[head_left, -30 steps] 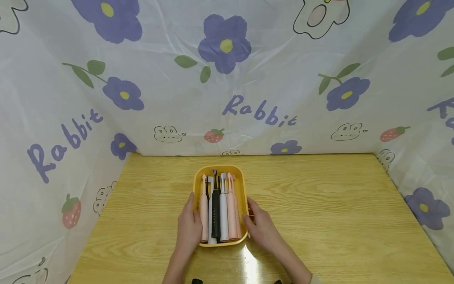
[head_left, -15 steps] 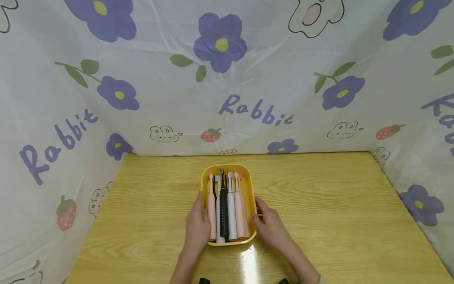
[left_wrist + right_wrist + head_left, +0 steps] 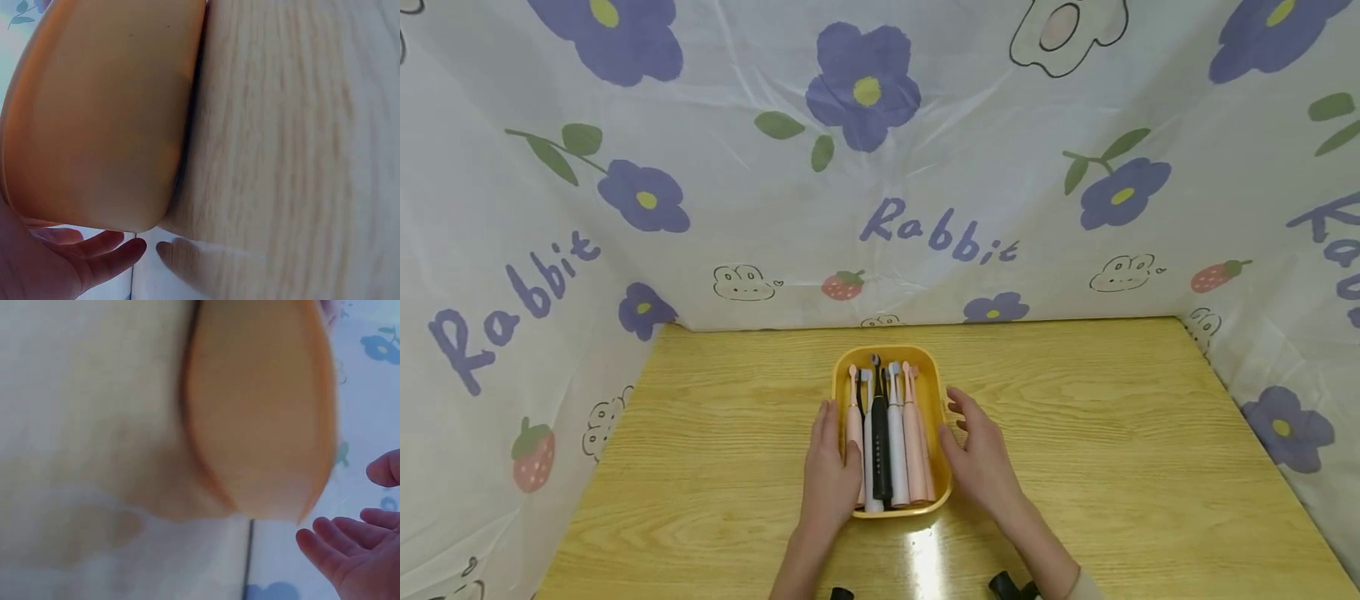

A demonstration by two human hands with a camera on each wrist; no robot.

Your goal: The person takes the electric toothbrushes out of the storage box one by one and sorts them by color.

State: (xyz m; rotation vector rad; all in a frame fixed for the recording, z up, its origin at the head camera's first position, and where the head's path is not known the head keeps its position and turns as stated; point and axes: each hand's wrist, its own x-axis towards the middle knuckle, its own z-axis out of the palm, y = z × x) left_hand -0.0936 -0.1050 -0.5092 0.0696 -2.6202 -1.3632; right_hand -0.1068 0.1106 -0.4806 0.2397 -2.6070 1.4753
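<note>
A yellow tray stands on the wooden table, holding several electric toothbrushes side by side with their heads toward the back. Among them are a black toothbrush on top, a white toothbrush and pink toothbrushes. My left hand holds the tray's left wall, thumb over the rim and fingers along the outside; its fingertips show near the tray's edge in the left wrist view. My right hand is beside the right wall with fingers spread and relaxed; a gap separates them from the tray in the right wrist view.
The wooden table extends to both sides of the tray. A white cloth with purple flowers and rabbit prints hangs behind and along the sides. Dark objects show at the bottom edge, near the right forearm.
The tray has shifted right with the toothbrushes in it, both hands moving along. My right hand has since come away from the right wall and loosened its fingers.
</note>
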